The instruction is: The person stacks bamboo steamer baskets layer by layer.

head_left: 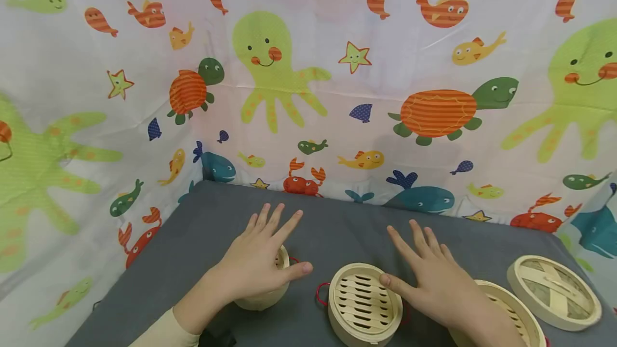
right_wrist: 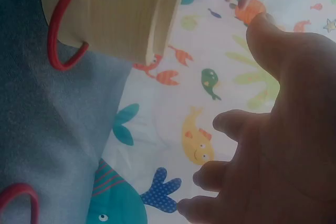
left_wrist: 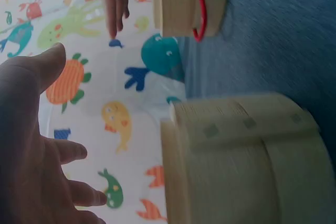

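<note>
Fingers apart, my left hand and right hand flank a round, pale bamboo steamer, upright, slats roughly paralleling the grey table's back edge; only left-wrist shows square marks on the left steamer.

In front of you, the middle basket is round, pale and wooden. It stands upright, with slats and a red loop. You can see part of the left basket and the slatted right basket, both round too.

Red-looped basket, right grip apart
</note>
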Demonstrator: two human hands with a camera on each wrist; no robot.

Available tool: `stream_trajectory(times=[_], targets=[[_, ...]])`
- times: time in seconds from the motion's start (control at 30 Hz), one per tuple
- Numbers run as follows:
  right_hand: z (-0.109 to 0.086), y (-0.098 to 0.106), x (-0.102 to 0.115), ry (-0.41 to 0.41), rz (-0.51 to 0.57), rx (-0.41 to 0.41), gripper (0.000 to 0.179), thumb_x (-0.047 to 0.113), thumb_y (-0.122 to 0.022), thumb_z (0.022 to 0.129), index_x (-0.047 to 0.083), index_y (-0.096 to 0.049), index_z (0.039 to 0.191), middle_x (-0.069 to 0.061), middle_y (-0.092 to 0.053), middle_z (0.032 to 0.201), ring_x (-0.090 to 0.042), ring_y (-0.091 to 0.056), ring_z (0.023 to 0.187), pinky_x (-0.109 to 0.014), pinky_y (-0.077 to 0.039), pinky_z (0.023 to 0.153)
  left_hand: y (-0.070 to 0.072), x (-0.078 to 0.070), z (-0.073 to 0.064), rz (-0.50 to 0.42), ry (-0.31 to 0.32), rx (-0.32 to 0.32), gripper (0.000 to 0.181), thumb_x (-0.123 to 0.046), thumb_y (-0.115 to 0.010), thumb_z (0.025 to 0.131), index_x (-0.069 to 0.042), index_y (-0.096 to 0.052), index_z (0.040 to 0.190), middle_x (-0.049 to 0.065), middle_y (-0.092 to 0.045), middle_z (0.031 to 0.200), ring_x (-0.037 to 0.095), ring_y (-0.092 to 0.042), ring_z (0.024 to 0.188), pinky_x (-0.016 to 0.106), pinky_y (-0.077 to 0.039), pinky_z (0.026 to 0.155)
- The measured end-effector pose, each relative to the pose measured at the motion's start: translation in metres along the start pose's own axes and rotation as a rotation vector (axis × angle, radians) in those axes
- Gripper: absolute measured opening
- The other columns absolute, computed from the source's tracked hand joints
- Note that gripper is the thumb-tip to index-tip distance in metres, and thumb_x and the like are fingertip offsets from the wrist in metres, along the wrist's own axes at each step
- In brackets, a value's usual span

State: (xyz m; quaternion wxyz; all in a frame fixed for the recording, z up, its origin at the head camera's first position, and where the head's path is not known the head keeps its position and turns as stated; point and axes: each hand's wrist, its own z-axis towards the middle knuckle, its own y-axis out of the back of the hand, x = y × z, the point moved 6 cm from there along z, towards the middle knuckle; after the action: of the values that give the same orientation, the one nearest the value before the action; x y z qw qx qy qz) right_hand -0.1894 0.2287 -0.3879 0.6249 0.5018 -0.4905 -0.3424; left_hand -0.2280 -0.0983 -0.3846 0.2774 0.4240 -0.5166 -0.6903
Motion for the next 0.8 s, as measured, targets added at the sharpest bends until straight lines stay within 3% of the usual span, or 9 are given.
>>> stream_trajectory(times=[0.13, 0.37, 0.57, 0.67, 0.8], targets=[[0.000, -0.005, 0.001, -0.005, 0.038, 0.032, 0.097, 0.079, -0.056, 0.101, 0.032, -0.019, 0.177, -0.029, -0.010, 0.179, -0.063, -0.016, 0.158, -0.084, -0.025, 0.114, 0.001, 0.014, -0.010, 0.004, 0.021, -0.014, 0.104, -0.093, -0.047, 0.093, -0.040, -0.016, 0.176, 0.011, -0.011, 0.181, 0.039, 0.000, 0.166, 0.063, -0.013, 0.130], [0.000, -0.013, 0.002, -0.017, 0.127, 0.142, 0.099, 0.075, -0.059, 0.101, 0.035, -0.010, 0.178, -0.023, -0.004, 0.181, -0.060, -0.011, 0.160, -0.081, -0.050, 0.085, -0.001, 0.043, -0.028, -0.031, 0.059, -0.046, 0.102, -0.085, -0.059, 0.094, -0.035, -0.024, 0.176, 0.014, -0.019, 0.180, 0.041, -0.009, 0.166, 0.066, -0.020, 0.127], [0.000, -0.018, 0.005, -0.015, 0.177, 0.201, 0.100, 0.073, -0.061, 0.102, 0.034, -0.007, 0.178, -0.022, 0.000, 0.182, -0.061, -0.013, 0.159, -0.077, -0.054, 0.079, -0.008, 0.067, -0.042, -0.133, 0.121, -0.016, 0.099, -0.083, -0.061, 0.095, -0.034, -0.027, 0.175, 0.011, -0.027, 0.178, 0.043, -0.019, 0.164, 0.084, -0.033, 0.109], [0.000, -0.020, 0.007, -0.001, 0.207, 0.214, 0.100, 0.071, -0.061, 0.103, 0.032, -0.007, 0.178, -0.022, 0.004, 0.181, -0.060, -0.008, 0.160, -0.077, -0.054, 0.082, -0.011, 0.077, -0.050, -0.183, 0.155, 0.008, 0.098, -0.081, -0.063, 0.095, -0.035, -0.028, 0.175, 0.007, -0.030, 0.178, 0.042, -0.021, 0.164, 0.092, -0.033, 0.099], [0.000, -0.024, 0.009, 0.012, 0.222, 0.228, 0.102, 0.070, -0.063, 0.103, 0.029, -0.007, 0.178, -0.021, 0.005, 0.181, -0.058, -0.004, 0.161, -0.078, -0.053, 0.087, -0.013, 0.085, -0.059, -0.245, 0.173, 0.024, 0.100, -0.076, -0.067, 0.096, -0.033, -0.025, 0.176, 0.007, -0.033, 0.177, 0.043, -0.031, 0.160, 0.088, -0.039, 0.097]])
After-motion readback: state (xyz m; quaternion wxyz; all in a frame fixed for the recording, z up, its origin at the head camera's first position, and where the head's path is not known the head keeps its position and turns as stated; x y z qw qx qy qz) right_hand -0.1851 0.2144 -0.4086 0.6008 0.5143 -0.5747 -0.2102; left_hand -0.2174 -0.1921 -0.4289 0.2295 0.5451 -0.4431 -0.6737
